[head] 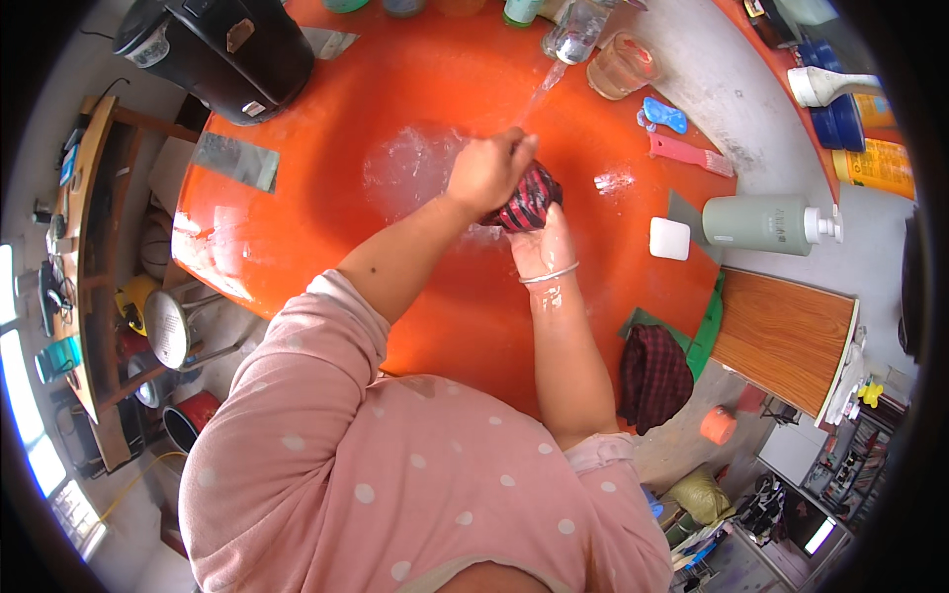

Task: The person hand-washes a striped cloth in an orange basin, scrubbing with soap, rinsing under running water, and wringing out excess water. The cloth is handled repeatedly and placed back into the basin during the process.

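Observation:
A wet, bunched cloth (528, 199) with a red and black pattern is between my two hands over an orange basin (460, 296). My left hand (489, 169) lies on its upper left side with bent fingers. My right hand (541, 241) holds it from below, the thumb against its edge; a silvery bangle is on that wrist, which is wet. Water (545, 89) runs from a tap (577, 46) just above the hands, and water (408, 170) is in the bowl. A dark red checked cloth (655, 379) hangs over the basin's right edge.
On the right rim are a white soap bar (669, 239), a pump bottle (760, 224), a pink brush (689, 154), a blue item (665, 115) and a clear cup (621, 65). A black bin-like container (222, 55) stands upper left. A stool (169, 330) is at left.

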Demonstrator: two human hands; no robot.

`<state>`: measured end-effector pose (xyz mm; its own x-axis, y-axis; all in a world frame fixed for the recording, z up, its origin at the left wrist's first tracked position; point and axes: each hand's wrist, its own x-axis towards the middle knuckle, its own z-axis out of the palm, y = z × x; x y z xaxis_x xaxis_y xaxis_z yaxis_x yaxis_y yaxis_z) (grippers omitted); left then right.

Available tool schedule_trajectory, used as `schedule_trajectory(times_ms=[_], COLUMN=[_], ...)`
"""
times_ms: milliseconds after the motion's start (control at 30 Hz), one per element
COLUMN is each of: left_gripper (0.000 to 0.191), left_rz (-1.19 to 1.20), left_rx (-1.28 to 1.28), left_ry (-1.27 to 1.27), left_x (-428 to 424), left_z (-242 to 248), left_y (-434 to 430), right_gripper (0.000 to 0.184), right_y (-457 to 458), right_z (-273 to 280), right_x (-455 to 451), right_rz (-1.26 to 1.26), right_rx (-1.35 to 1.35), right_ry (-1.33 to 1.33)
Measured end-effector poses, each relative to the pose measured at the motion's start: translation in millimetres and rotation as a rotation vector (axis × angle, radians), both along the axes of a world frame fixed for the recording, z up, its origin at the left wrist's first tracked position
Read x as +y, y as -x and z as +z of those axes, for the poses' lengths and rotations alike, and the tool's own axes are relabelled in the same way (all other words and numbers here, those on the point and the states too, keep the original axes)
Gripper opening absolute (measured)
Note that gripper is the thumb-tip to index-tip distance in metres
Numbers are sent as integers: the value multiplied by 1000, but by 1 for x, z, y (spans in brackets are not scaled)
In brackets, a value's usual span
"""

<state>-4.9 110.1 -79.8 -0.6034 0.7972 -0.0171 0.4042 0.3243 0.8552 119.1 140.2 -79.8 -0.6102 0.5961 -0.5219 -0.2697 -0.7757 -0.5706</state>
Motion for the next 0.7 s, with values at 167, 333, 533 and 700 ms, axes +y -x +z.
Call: schedule_trajectory(times_ms=[167, 333, 533, 700], left_gripper=[48, 35, 21, 27], left_rz=[299, -248, -403, -421], left_rx=[482, 344, 323, 574], left_ry=[357, 408, -69, -357], left_x=[-28, -42, -37, -31], left_z=[-30, -27, 16, 38], left_y=[18, -19, -66, -81], right_gripper=[41, 53, 45, 31], right_y=[-34, -54, -58, -28], right_z=[-4, -19, -45, -61], right_x=[-3, 7, 19, 17], right_rz=[208, 283, 299, 168], right_rx=[-447, -296, -79, 509], right_ry=[-152, 63, -233, -53])
